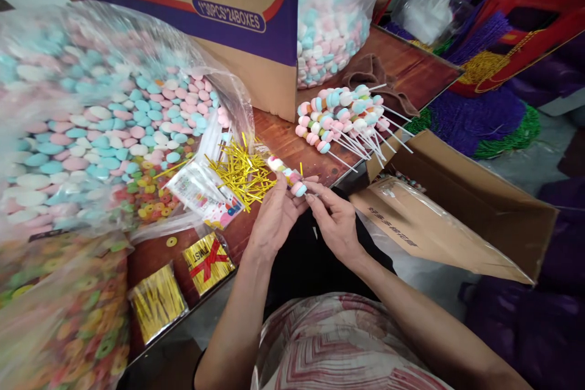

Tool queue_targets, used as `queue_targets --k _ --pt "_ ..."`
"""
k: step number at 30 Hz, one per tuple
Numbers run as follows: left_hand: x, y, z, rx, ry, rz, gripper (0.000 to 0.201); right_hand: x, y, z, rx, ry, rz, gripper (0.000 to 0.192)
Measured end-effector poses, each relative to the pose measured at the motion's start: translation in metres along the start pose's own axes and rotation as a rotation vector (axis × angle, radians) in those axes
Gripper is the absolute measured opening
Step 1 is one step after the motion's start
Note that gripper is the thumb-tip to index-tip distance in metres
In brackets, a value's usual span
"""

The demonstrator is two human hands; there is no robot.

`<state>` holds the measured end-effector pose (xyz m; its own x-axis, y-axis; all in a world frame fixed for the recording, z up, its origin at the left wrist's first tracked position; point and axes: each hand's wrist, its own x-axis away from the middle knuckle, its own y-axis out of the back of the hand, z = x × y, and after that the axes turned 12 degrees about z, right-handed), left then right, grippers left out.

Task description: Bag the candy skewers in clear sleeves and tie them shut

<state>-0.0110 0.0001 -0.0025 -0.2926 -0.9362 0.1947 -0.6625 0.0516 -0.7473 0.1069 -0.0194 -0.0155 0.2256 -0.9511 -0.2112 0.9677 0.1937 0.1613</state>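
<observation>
Illumination is moderate and soft, apparently from above, with glare noted on the clear bag [183, 42] at 10 o'clock, bright glints on the gold ties [242, 177] just left of centre, and deep shade over the purple bags [516, 323] at 4 o'clock. Focus is fair on the candy skewer [298, 187] near centre, and the carton [260, 82] lettering at 11 o'clock is legible. Wide-angle stretching affects the margins, with the ring-sweet bag [68, 317] at 8 o'clock visibly smeared.

A pastel candy skewer [287, 173] slants across the left hand [273, 219].
</observation>
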Motion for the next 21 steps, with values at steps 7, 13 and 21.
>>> queue_targets --k 7,13,21 --pt "0.009 0.003 0.004 -0.164 -0.134 -0.262 0.029 0.000 0.005 0.001 0.029 0.009 0.017 0.028" --pt "0.012 -0.003 0.000 -0.276 -0.097 -0.313 0.031 0.000 0.008 -0.004 0.320 0.196 0.065 0.037" --pt "0.005 -0.002 0.003 -0.300 -0.203 -0.318 0.018 0.000 0.010 -0.011 0.623 0.331 0.032 0.045"
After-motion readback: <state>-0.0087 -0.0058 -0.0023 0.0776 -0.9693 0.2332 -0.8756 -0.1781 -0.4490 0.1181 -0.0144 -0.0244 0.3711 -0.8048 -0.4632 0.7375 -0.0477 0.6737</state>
